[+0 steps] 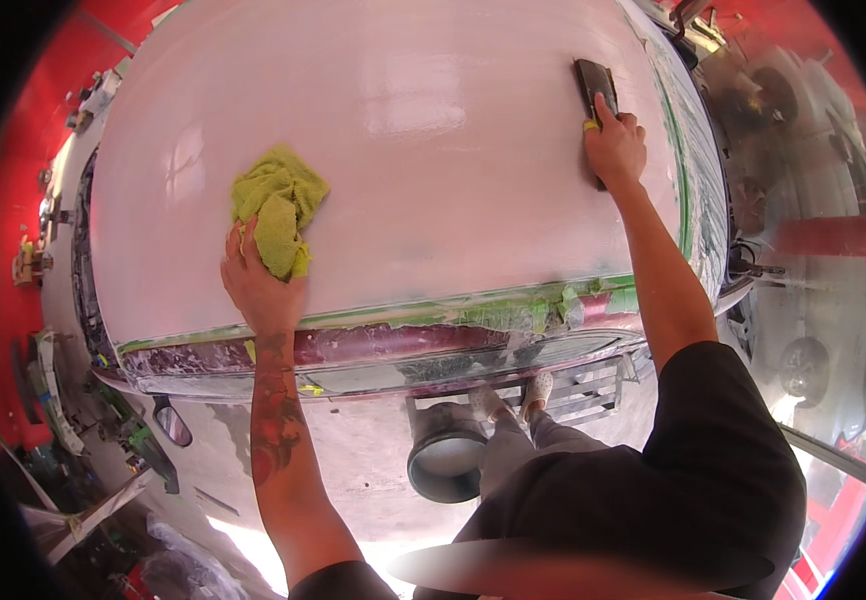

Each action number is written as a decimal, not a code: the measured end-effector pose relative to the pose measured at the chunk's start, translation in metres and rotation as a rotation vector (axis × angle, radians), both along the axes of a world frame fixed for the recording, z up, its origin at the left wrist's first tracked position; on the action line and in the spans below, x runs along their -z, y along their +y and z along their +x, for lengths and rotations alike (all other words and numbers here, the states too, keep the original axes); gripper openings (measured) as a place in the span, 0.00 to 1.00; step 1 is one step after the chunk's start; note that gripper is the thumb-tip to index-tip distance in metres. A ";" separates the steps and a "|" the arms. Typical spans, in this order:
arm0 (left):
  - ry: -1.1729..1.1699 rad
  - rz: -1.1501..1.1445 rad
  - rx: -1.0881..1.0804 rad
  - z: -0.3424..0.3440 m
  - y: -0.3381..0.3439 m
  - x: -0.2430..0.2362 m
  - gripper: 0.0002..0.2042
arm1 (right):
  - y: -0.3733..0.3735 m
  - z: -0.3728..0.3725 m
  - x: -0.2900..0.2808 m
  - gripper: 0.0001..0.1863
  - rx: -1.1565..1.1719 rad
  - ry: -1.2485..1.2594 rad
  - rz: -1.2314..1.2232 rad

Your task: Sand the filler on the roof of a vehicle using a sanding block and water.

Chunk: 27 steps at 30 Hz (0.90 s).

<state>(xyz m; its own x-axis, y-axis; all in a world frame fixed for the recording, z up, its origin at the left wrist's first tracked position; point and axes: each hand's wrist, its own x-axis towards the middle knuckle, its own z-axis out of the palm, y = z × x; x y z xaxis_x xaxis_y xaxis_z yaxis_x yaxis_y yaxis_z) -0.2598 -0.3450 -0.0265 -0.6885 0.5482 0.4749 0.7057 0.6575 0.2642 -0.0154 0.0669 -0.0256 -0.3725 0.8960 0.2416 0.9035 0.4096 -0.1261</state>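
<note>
A broad, pale pinkish-white car roof panel [403,200] spreads out before me, shiny as if wet. At its left part my left hand [261,285] grips the lower end of a bunched yellow-green cloth [278,185], which rests on the panel. Over at the far right, close to the panel's edge, my right hand [616,145] is closed around a long, dark sanding block [594,82] that lies against the surface. Part of the block is hidden under the fingers. Green masking tape [353,316] runs along the near edge, ragged toward the right.
A dark bucket [447,468] with cloudy liquid stands on the floor by my legs. My feet are on a slatted platform [593,388] beside the car. Loose parts [143,440] lie at the left; transparent sheeting [808,300] hangs at the right.
</note>
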 end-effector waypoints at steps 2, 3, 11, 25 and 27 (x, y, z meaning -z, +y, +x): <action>0.008 -0.003 0.008 0.001 0.000 -0.002 0.37 | -0.058 -0.076 -0.015 0.26 -0.230 0.035 0.039; 0.006 0.002 0.011 0.002 0.004 -0.005 0.37 | -0.090 -0.116 -0.023 0.24 -0.314 0.079 0.064; -0.039 0.041 0.005 -0.005 -0.005 0.002 0.36 | -0.171 -0.191 -0.026 0.26 -0.832 0.082 -0.015; -0.041 -0.005 0.006 0.001 0.009 -0.004 0.36 | -0.155 -0.185 -0.032 0.24 -0.487 0.108 0.017; -0.050 0.012 0.022 -0.002 0.011 -0.002 0.36 | -0.201 -0.232 -0.029 0.25 -0.699 0.104 0.002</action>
<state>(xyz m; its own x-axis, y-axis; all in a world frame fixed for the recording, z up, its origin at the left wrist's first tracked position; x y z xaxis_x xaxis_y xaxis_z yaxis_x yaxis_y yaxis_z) -0.2617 -0.3342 -0.0244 -0.6994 0.5576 0.4471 0.7056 0.6384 0.3074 -0.2475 -0.1339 0.0034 -0.8356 0.4546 0.3084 0.4117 0.8899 -0.1964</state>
